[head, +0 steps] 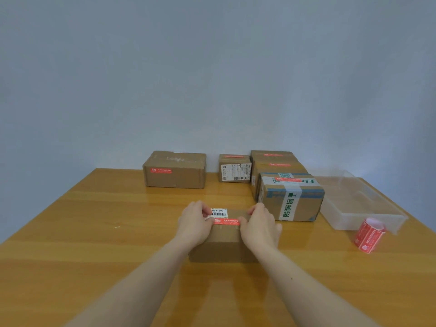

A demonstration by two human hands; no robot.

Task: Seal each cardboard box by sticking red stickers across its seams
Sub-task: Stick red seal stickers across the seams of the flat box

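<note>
A small cardboard box (223, 246) sits in the middle of the wooden table (94, 232), with a white barcode label on its top. A red sticker (227, 222) lies along the box's near top edge. My left hand (194, 224) grips the box's left end, thumb at the sticker's left tip. My right hand (259, 226) grips the right end, thumb at the sticker's right tip. A roll of red stickers (370, 236) lies on the table at the right.
Several other boxes with red stickers stand at the back: a wide one (174, 171) at the left, a small one (234, 168), stacked ones (276, 161), and a taped one (291, 199). A clear plastic tray (361, 204) sits at the right.
</note>
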